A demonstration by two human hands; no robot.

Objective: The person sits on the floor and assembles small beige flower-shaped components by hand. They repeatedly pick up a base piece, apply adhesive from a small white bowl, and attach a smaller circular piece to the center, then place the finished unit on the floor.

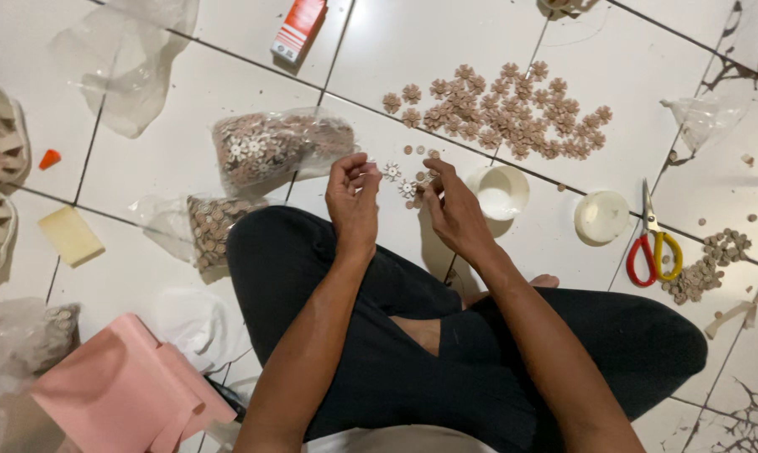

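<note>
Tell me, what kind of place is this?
Probably a home floor used for craft work. A person sits cross-legged on white floor tiles, with wooden flower pieces spread out, bags of flower pieces and scissors nearby.

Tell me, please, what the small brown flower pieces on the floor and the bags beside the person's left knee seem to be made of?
The flower pieces look like thin cut wood or pressed board: flat, matte, pale brown, with uniform scalloped outlines. That is a guess; stiff card would look similar. The bags seem to be thin clear plastic film: glossy, wrinkled, with the contents visible through them.
</note>
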